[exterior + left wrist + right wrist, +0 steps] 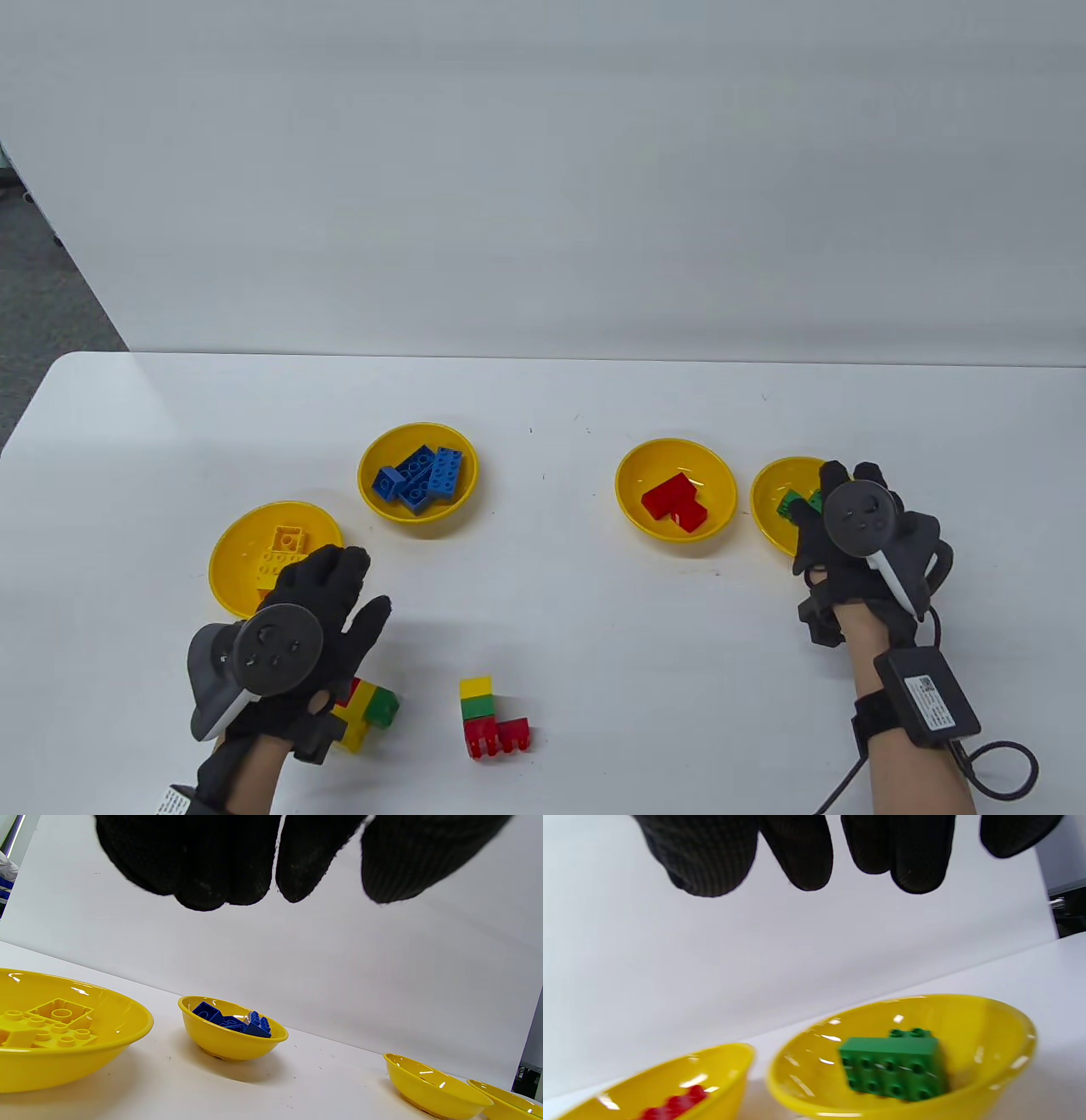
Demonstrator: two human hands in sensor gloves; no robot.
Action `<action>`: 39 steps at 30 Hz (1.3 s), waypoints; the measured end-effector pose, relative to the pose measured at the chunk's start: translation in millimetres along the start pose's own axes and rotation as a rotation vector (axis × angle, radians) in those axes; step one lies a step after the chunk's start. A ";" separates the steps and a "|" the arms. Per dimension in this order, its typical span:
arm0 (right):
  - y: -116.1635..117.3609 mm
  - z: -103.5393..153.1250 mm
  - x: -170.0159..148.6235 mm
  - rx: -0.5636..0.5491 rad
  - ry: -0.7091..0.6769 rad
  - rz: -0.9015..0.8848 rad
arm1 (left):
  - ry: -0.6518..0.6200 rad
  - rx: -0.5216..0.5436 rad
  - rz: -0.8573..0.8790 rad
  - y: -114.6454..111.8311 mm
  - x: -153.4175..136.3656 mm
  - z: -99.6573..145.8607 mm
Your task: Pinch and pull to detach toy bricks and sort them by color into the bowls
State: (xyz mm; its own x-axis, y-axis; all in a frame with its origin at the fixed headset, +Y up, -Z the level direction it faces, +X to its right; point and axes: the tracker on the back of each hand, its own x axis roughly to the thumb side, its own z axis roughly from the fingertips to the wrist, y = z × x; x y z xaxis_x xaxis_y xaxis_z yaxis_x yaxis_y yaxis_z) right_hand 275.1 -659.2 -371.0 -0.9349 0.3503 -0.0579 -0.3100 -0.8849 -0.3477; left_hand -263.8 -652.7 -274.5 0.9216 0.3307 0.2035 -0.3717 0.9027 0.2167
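My right hand (857, 543) hovers over the green bowl (903, 1052), fingers (806, 853) loose, empty. Right wrist view shows its green brick (893, 1067) whole; table view hides most. Left hand (297, 628) fingers spread, empty.

No text is reading clearly anywhere. A white printed label (927, 703) is sitting on the black box strapped to the right wrist, at about 4 o'clock in the table view, but its lines and code mark are showing too small to make out. Another white tag (172, 801) is peeking at the left wrist, equally illegible.
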 end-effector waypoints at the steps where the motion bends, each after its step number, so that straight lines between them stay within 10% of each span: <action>1: -3.3 5.6 5.1 -0.008 -0.028 -0.020 | -0.007 -0.001 0.006 1.1 0.5 0.2; 10: -19.4 77.2 55.0 -0.012 -0.301 -0.230 | -0.093 0.100 0.161 27.6 1.7 10.1; 14: -17.7 94.7 63.7 0.007 -0.368 -0.245 | -0.102 -0.190 0.104 30.1 12.7 6.1; 20: -14.4 95.6 69.7 0.037 -0.378 -0.309 | -0.192 -0.590 -0.346 -28.7 31.3 23.7; 32: -8.9 102.3 73.1 0.065 -0.412 -0.312 | -0.224 -0.850 -0.805 -88.2 17.9 26.4; 39: -7.7 103.7 74.3 0.071 -0.427 -0.309 | -0.256 -0.822 -0.836 -99.0 18.4 25.3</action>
State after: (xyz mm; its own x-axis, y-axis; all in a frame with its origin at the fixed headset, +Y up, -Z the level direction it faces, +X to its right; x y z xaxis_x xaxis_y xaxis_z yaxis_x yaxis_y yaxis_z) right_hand 190.2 -658.1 -275.6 -0.7804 0.4551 0.4288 -0.5795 -0.7839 -0.2227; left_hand -212.8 -742.9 -268.1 0.7598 -0.4218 0.4947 0.5997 0.7486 -0.2828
